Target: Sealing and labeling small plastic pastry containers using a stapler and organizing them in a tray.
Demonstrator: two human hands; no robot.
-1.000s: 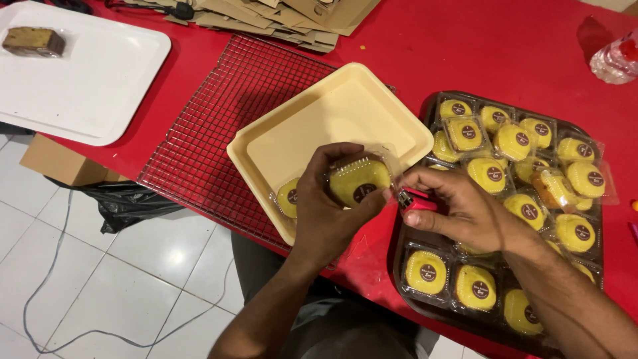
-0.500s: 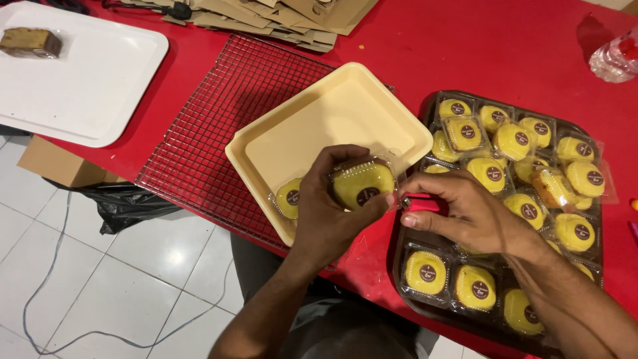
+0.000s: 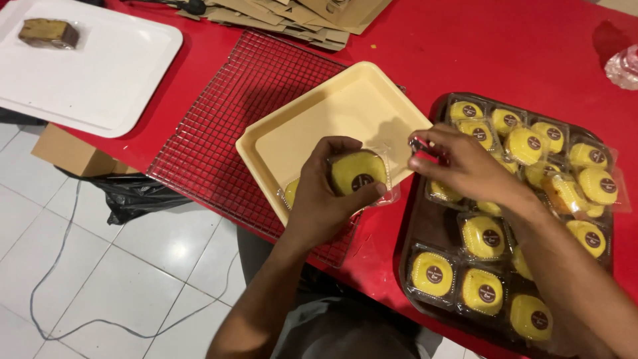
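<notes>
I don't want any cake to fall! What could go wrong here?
1. The left hand holds the packed yellow cake above the cream tray, whose corner sticks out past the red table's edge. A slip might send it to the floor.
2. The right hand pinches a small red thing right over the dark tray of cakes. A jerk could bump them.

My one camera rides on my head, looking steeply down and slightly forward over the red table. It sits close above my fingers, which fill mid-frame; beyond them the tabletop stretches away, below them white floor tiles.
</notes>
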